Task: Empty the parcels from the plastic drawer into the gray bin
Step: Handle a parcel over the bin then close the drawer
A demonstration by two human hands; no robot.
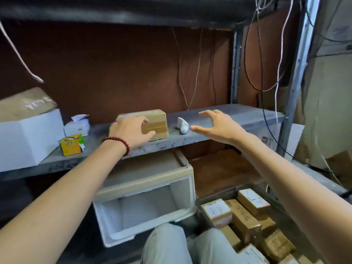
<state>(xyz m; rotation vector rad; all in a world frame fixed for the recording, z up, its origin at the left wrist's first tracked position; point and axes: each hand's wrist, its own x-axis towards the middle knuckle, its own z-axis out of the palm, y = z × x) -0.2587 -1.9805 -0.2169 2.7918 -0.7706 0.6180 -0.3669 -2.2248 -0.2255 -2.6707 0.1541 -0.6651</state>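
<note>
Looks like a cramped storeroom or parcel depot. Rough gray metal shelving (219,119) against a brown backboard, loose cables (262,54) dangling from above, taped cardboard parcels (245,216) with shipping labels packed in a bin on the floor, white cartons (28,136) and an open plastic drawer (144,202) below the shelf.

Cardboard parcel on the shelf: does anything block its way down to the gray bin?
Nothing visible does. The cardboard parcel sits under the left hand; the gray bin, lower right, is open-topped and already holds parcels. The right hand hovers beside it.
</note>
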